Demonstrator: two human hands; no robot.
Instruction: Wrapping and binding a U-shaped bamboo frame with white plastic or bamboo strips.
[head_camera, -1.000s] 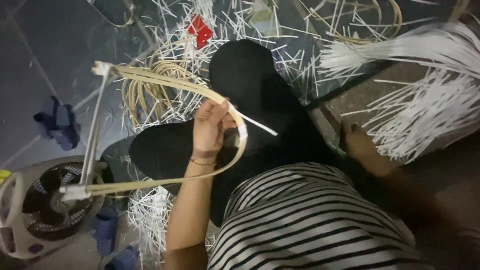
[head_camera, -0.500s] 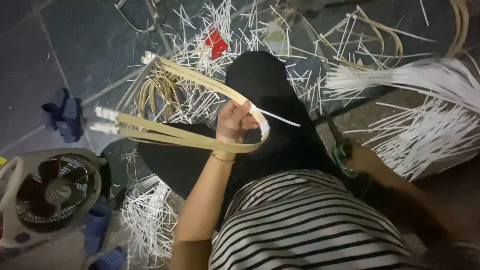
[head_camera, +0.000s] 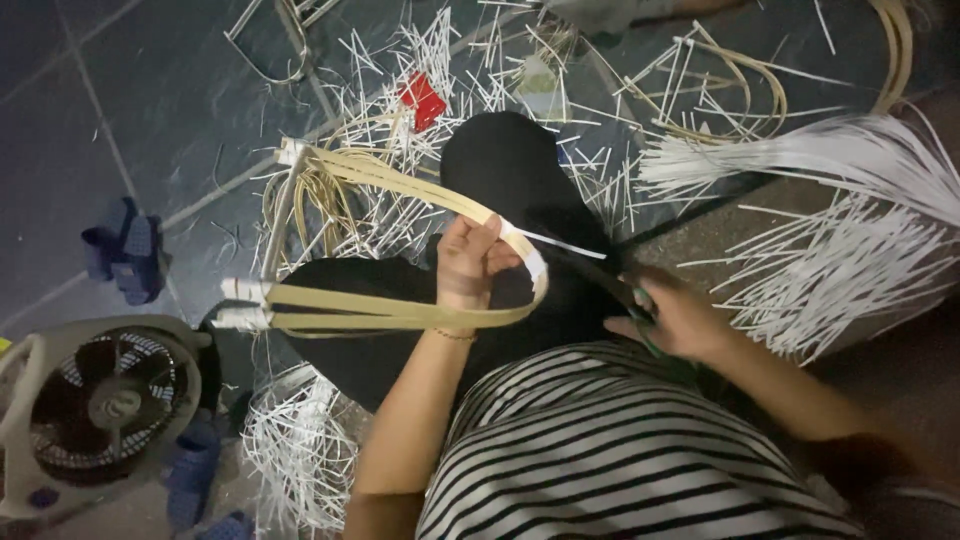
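Bamboo strips (head_camera: 400, 310), already bent and taped at their ends, sit gripped in the left hand (head_camera: 468, 262), while the right hand (head_camera: 672, 318) closes on green-handled scissors (head_camera: 645, 322), binding unfinished.

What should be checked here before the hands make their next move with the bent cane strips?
1. Left hand has a grip on the bent cane strips at the curve: ok.
2. White-taped strip ends held together: ok.
3. Right hand holds a green-handled tool; what kind it is: cannot tell.
4. Loose white strip sticking out past the bend: not ok, untrimmed.
5. Floor near the legs free of white offcuts: not ok.
6. Fan clear of the strips: ok.
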